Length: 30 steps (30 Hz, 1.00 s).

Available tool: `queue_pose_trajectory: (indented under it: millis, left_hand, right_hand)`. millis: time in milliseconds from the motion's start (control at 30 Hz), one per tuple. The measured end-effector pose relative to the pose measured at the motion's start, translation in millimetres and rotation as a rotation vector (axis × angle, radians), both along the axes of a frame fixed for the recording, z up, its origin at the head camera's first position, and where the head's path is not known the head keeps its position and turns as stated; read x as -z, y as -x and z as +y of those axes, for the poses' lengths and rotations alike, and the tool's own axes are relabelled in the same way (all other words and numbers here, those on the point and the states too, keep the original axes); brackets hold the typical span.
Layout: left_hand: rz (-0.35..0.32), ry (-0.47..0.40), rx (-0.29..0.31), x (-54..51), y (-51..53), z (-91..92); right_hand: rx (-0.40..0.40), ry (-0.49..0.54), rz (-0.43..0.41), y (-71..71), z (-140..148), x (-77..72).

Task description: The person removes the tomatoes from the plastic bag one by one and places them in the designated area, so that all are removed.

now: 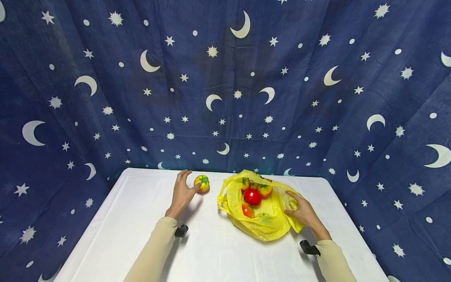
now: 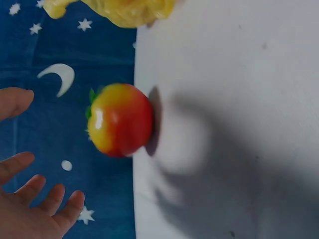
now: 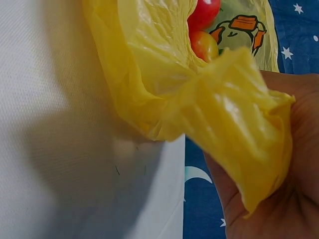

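Note:
A yellow-and-red tomato [image 1: 201, 184] with a green leafy top sits near the table's far edge, left of the bag. My left hand [image 1: 182, 192] is beside it on the left, fingers spread. In the left wrist view a gap shows between the left hand [image 2: 37, 199] and the tomato [image 2: 122, 119]. A yellow plastic bag [image 1: 260, 231] lies with its mouth open, holding several red and orange-yellow tomatoes, among them a bright red one [image 1: 252, 197]. My right hand [image 1: 303, 211] grips the bag's right edge; in the right wrist view bag plastic [image 3: 234, 134] hides most of its fingers.
A white-covered table [image 1: 116, 235] bears everything. Behind it and along both sides hangs a dark blue curtain [image 1: 225, 70] with moons and stars. A black wrist strap piece [image 1: 181, 230] sticks out at the left wrist, another [image 1: 309, 248] at the right.

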<state>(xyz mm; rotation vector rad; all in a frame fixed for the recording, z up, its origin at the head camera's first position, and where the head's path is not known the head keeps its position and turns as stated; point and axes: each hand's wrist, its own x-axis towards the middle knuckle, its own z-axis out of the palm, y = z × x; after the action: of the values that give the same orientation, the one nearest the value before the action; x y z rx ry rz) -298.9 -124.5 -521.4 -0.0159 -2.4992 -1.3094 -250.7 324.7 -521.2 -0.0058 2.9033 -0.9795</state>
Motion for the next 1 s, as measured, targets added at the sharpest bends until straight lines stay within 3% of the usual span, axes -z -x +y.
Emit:
queue_pose_trajectory:
  millis: [367, 667, 800, 1000]
  left_hand:
    - [0.111, -0.068, 0.061, -30.2, -21.2, 20.2]
    - [0.239, -0.031, 0.147, -51.2, -35.1, 43.3]
    - [0.286, -0.010, 0.204, -54.3, -41.2, 57.1]
    - [0.280, 0.003, 0.293, -53.7, -49.3, 76.0]
  right_hand:
    - [-0.004, 0.002, 0.000, -0.2, 0, 0.7]
    - [-0.003, 0.007, 0.002, 2.7, 0, -0.8]
    - [-0.008, 0.001, 0.005, 2.3, 0, -1.3]
    - [-0.004, 0.000, -0.001, 1.0, 1, -1.5]
